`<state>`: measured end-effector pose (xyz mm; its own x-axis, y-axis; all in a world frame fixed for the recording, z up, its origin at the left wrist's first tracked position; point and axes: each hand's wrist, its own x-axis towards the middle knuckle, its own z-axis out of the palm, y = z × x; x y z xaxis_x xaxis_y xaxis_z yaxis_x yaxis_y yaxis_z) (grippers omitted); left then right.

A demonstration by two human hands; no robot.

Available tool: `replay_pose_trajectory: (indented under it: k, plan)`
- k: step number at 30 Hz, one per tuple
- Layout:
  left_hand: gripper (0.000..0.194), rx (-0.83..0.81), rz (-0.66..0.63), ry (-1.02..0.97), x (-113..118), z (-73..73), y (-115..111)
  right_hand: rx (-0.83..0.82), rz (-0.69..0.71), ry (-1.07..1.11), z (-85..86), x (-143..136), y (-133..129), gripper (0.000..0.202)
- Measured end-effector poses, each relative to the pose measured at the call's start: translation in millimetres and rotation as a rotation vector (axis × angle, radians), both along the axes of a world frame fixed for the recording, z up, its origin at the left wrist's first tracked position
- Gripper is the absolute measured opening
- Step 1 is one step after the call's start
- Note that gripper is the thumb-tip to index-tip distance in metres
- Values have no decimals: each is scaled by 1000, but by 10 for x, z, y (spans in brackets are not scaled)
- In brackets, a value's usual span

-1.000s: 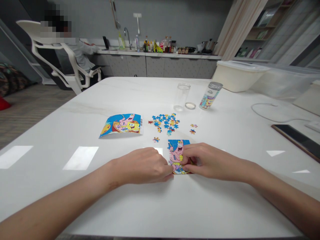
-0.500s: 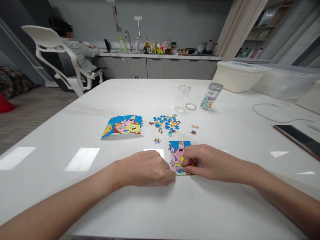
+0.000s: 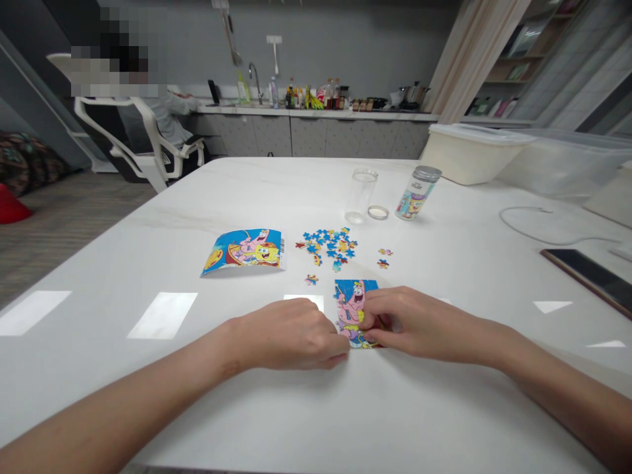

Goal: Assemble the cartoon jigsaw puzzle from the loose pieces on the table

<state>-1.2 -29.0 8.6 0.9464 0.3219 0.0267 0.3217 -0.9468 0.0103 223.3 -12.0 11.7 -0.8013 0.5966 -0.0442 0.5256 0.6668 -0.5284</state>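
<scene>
White table (image 3: pixel 395 408): part-built puzzle (image 3: pixel 353 303) between both hands. Left hand (image 3: pixel 291 334), fingers curled, steadies its edge; right hand (image 3: pixel 409 322) pinches at it. Best pressed flat, gently, pieces aligned.

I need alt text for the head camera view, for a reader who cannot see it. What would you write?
Two bare hands meet at a small, partly assembled cartoon puzzle on a white table: the left hand at its left edge, the right hand on it. Behind lie loose pieces, a printed picture, an open clear tube and a capped tube.
</scene>
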Motion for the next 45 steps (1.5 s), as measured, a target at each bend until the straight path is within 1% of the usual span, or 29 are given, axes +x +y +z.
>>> replay_pose_trajectory:
  k: [2, 4, 7, 8, 10, 14, 17, 20, 23, 26, 29, 31, 33, 37, 41, 43, 45]
  plan:
    - [13, 4, 17, 1, -9, 2, 8, 17, 19, 27, 0, -2, 5, 11]
    - [9, 3, 48, -4, -44, 13, 32, 58, 1, 81, 0, -2, 14, 10]
    - [5, -35, 109, 5, -140, 44, 106, 143, -83, 158, -9, 5, 30, 9]
    - [3, -49, 129, 18, -174, 55, 136, 164, -108, 166, -16, 8, 35, 9]
    - [5, -39, 175, 59, -228, 69, 192, 194, -166, 151, -32, 16, 50, 8]
    - [14, 51, 289, 202, -254, 60, 246, 289, -312, 83, -63, 47, 109, 11]
    - [25, 139, 419, 284, -227, 34, 243, 404, -427, -6, -86, 108, 180, 13]
    - [32, 175, 555, 284, -200, 22, 236, 508, -531, -175, -134, 203, 258, 21]
    - [29, 162, 634, 240, -194, 25, 236, 549, -605, -341, -195, 290, 327, 29]
    - [27, 144, 641, 231, -219, 10, 242, 526, -613, -430, -222, 322, 362, 29]
    - [31, 107, 600, 215, -255, -30, 248, 502, -582, -438, -206, 299, 351, 30]
    - [34, 82, 596, 193, -265, -45, 252, 495, -569, -436, -191, 275, 331, 30]
    - [34, 62, 622, 183, -255, -35, 256, 493, -564, -436, -185, 260, 316, 30]
    - [31, 27, 702, 168, -213, 28, 268, 507, -557, -436, -197, 266, 312, 31]
    - [28, -39, 697, 134, -218, 64, 271, 522, -548, -422, -194, 272, 309, 33]
    - [23, -50, 690, 107, -238, 64, 270, 519, -548, -411, -188, 268, 303, 33]
    - [25, -47, 697, 90, -259, 54, 272, 514, -550, -411, -185, 266, 298, 33]
